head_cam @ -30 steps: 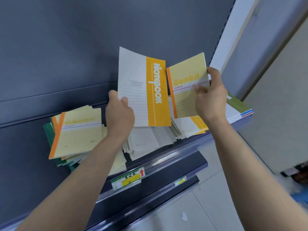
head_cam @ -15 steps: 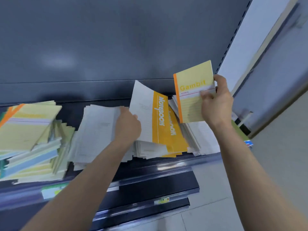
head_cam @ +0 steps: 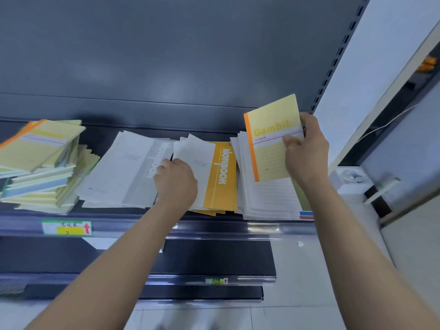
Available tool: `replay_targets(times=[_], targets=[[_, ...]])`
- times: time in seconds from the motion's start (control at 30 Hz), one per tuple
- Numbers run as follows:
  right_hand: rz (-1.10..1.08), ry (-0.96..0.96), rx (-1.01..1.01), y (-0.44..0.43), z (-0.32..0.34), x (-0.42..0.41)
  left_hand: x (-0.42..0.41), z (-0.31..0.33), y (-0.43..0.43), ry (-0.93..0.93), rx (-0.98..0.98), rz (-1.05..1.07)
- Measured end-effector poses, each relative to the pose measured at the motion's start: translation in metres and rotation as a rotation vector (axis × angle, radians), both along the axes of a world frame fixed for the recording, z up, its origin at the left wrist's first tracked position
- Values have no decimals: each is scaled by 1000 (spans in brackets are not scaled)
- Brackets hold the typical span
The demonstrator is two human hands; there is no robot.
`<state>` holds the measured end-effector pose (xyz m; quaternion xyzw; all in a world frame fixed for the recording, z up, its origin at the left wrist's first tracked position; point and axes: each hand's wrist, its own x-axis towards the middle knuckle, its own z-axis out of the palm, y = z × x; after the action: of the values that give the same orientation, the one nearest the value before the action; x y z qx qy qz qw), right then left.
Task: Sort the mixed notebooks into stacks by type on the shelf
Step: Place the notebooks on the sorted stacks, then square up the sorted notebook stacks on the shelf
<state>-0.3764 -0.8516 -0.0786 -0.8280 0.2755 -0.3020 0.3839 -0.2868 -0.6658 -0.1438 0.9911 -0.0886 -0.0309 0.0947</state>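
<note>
My right hand (head_cam: 307, 151) pinches a yellow Gambit notebook (head_cam: 271, 139) with an orange spine and holds it upright above the rightmost white stack (head_cam: 264, 198). My left hand (head_cam: 176, 179) grips the left edge of a white notebook with an orange band (head_cam: 214, 172), which lies nearly flat on the stack of the same kind. To the left of it lies a grey-banded notebook stack (head_cam: 128, 170). A tall, untidy pile of yellow Gambit notebooks (head_cam: 40, 148) stands at the far left of the dark shelf (head_cam: 214, 227).
A green and yellow price tag (head_cam: 66, 227) sits on the shelf's front rail. Two more dark shelves (head_cam: 214, 263) jut out below. A slotted upright (head_cam: 333, 67) bounds the shelf on the right, with a pale wall beyond.
My left hand has lowered the orange-banded notebook from upright down onto its stack. My right hand has kept the Gambit notebook raised. The view has swung left, showing more of the shelf.
</note>
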Motion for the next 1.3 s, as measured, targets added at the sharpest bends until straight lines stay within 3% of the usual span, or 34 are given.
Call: replay_targets(times=[0.07,0.17,0.33,0.47,0.93,1.3], targets=[[-8,-10,12,-6,0,-5,-4,3,-3,-84,150,2],[-31,-14,29,-15,3,-13,-10,9,-11,-199,179,-59],[-54,-34,-1,-31,8,-23,-26,29,-35,-269,-201,-344],[-62,-42,23,-36,8,-27,-34,40,-47,-308,-342,-476],[118,-43,-6,19,14,21,-20,58,1,-497,-370,-482],[352,-55,-8,195,14,126,37,63,175,-606,-306,-339]])
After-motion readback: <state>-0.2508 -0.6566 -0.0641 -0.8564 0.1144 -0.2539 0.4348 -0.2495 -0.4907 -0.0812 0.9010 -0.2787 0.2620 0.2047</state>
